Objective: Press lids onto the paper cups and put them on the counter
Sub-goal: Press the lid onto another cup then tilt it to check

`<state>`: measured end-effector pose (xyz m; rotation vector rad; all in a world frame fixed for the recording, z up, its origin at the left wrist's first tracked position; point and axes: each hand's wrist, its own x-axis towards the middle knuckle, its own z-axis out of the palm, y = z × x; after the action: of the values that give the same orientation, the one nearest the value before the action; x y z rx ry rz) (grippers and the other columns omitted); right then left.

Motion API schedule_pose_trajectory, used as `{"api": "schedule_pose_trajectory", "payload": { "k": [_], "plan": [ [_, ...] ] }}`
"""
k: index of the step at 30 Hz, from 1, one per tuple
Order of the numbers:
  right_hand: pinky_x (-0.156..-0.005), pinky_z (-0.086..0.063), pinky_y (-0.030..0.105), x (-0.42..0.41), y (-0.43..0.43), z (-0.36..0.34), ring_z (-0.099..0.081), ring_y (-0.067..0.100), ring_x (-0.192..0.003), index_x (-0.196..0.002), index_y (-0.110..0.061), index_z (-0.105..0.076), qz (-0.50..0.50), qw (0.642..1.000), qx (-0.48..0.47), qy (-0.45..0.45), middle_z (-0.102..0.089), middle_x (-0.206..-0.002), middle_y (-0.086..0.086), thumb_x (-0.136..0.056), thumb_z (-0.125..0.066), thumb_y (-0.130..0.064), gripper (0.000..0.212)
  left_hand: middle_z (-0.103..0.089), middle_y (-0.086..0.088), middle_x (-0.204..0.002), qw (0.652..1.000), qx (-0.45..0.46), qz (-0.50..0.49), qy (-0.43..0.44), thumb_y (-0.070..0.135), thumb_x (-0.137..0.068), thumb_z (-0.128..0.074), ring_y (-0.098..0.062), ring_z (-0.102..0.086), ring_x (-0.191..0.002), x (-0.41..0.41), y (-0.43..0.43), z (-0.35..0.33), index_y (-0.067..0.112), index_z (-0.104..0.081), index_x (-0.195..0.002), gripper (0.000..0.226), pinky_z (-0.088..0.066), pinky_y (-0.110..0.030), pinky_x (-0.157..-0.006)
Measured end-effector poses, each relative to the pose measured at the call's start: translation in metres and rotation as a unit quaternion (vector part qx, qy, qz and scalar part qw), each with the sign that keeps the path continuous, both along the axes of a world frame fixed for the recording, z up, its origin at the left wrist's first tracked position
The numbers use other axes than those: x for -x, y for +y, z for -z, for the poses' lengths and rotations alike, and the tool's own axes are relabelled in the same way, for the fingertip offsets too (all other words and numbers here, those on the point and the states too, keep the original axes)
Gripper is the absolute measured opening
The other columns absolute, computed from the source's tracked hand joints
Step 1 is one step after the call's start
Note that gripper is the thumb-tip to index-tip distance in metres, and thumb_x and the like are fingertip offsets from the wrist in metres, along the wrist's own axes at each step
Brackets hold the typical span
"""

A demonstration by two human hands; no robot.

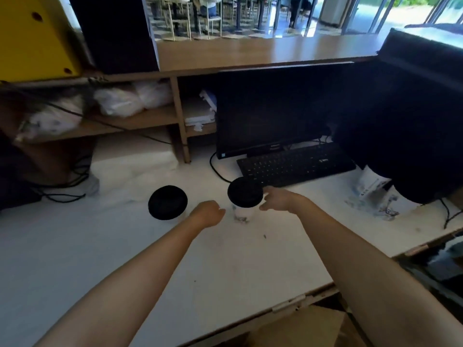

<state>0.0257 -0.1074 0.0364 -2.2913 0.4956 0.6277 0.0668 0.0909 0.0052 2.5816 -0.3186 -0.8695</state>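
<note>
Fingers (269, 193) of the right hand (278, 200) are loosely spread just beside the lidded cup (243, 196) at frame centre, not closed on it. The left hand (208, 212), loosely curled and empty, sits just left of that cup. A second lidded cup (167, 202) stands further left, with a keyboard (295, 164) behind. Both forearms reach out over the white desk (100, 246).
</note>
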Motion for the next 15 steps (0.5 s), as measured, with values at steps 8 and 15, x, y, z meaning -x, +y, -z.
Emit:
{"api": "schedule_pose_trajectory", "payload": {
  "k": [8,15],
  "plan": [
    [-0.105,-0.042,0.043,-0.008,0.017,0.016,-0.053,0.028,-0.119,-0.112,-0.021,-0.057,0.239,0.935,-0.229,-0.126,-0.059,-0.125,0.01,-0.099,-0.037,-0.022,0.024,-0.042,-0.002,-0.147,0.908,0.36,-0.211,0.031,0.044,-0.1,-0.026,-0.019,-0.039,-0.134,0.005,-0.032,0.002,0.018,-0.039,-0.142,0.051,-0.029,-0.026,-0.107],
    [-0.105,-0.035,0.03,0.002,0.046,0.036,-0.047,0.015,-0.119,-0.139,-0.019,-0.041,0.295,0.892,-0.289,-0.182,-0.051,-0.131,0.0,-0.1,-0.03,-0.044,0.047,-0.053,-0.003,-0.132,0.833,0.449,-0.318,0.059,0.044,-0.099,-0.027,-0.016,-0.05,-0.119,0.013,-0.054,0.016,0.02,-0.043,-0.135,0.046,-0.038,-0.03,-0.103]
  ]
}}
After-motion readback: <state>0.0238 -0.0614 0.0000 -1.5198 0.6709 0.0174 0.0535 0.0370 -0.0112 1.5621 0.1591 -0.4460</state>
